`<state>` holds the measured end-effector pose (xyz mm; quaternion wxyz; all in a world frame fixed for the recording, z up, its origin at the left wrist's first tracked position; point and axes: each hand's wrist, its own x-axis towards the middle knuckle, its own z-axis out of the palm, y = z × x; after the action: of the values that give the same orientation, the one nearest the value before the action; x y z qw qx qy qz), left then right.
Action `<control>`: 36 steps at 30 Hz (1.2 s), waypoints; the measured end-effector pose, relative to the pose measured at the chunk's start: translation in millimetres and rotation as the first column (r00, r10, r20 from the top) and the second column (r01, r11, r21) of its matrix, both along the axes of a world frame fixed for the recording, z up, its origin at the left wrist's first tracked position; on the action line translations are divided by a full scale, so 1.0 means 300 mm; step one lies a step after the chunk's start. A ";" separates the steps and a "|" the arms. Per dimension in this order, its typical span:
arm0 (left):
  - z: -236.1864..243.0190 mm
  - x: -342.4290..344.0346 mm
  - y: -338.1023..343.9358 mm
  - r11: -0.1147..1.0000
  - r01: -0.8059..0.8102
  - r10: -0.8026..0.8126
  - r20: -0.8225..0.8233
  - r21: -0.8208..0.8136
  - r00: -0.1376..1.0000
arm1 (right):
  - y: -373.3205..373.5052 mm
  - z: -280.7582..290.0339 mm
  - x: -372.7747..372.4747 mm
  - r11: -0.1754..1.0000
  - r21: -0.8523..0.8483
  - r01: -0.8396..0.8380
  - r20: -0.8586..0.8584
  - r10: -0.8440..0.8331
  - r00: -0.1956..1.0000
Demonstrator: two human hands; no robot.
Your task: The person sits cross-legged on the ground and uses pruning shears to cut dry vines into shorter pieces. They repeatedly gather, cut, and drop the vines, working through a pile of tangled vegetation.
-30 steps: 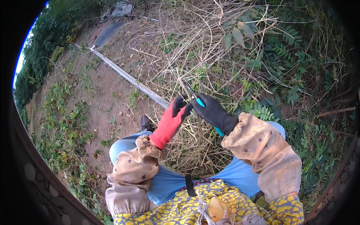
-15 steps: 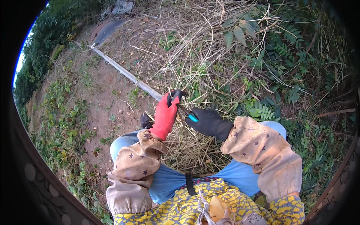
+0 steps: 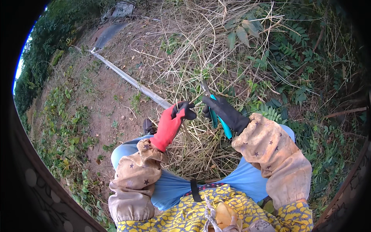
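Note:
My left hand [image 3: 170, 124], in a red glove with black fingers, is closed around a thin dry stem [image 3: 187, 134], its lower part hanging down from the fist. To its right, my black-gloved right hand [image 3: 226, 111] grips pruning shears [image 3: 224, 127] with teal handles. The blades [image 3: 205, 88] point up and away from me, next to the dry stalks, and their tips are hard to make out among the grass. A small gap separates the two hands. Cut dry stalks [image 3: 205, 155] lie heaped between my knees, below both hands.
A long pale pole [image 3: 123, 75] lies on the bare soil from the far left toward my left hand. Tangled dry stalks [image 3: 193, 50] spread ahead. Green leafy plants [image 3: 278, 63] grow on the right, low weeds [image 3: 67, 131] on the left. A grey sheet [image 3: 110, 35] lies far left.
My right hand has moved up and to the right, away from the left hand. The shears have swung away from me, bringing blades and handles into view. My left hand has shifted slightly down.

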<state>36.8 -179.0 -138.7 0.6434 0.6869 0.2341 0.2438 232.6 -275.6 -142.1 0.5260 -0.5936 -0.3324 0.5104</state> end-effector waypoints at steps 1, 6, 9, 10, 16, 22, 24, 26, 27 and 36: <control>-0.002 -0.004 -0.003 1.000 0.002 -0.002 0.032 0.001 0.999 | -0.002 0.018 -0.008 1.000 -0.009 0.022 -0.006 -0.022 1.000; -0.013 -0.016 0.004 0.998 -0.024 0.027 0.059 -0.050 0.998 | -0.011 0.047 -0.015 0.998 -0.061 0.025 -0.082 -0.030 0.996; 0.002 -0.024 0.001 0.997 -0.039 0.044 0.073 -0.066 0.996 | -0.019 0.065 -0.012 0.997 -0.059 0.043 -0.089 -0.048 0.995; 0.009 -0.022 -0.002 0.997 -0.038 0.043 0.076 -0.067 0.996 | -0.024 0.071 -0.007 0.997 -0.053 0.053 -0.082 -0.057 0.995; 0.034 -0.039 -0.018 0.994 0.073 -0.065 0.096 -0.080 0.993 | -0.022 0.063 0.003 0.998 -0.056 0.015 -0.208 -0.026 0.978; 0.088 -0.056 0.001 0.979 0.163 -0.152 0.092 -0.121 0.984 | -0.010 0.043 0.045 0.994 0.071 0.080 -0.231 -0.061 0.971; 0.084 -0.063 0.002 0.976 0.167 -0.156 0.088 -0.140 0.984 | -0.016 0.044 0.052 0.994 0.077 0.080 -0.267 -0.057 0.962; 0.047 -0.067 0.019 0.953 0.222 -0.210 0.082 -0.205 0.974 | -0.014 0.045 0.048 0.993 0.041 0.108 -0.270 -0.093 0.958; 0.031 -0.068 0.026 0.939 0.249 -0.236 0.080 -0.237 0.968 | -0.010 0.046 0.044 0.990 0.003 0.138 -0.255 -0.133 0.958; -0.031 -0.090 0.039 0.928 0.317 -0.340 -0.102 -0.194 0.935 | -0.003 0.015 0.054 0.989 -0.014 0.148 -0.137 -0.149 0.979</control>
<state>9.9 -167.4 -148.0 0.7158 0.6720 0.1785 0.0644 248.8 -276.7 -137.6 0.5831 -0.5811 -0.2490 0.5102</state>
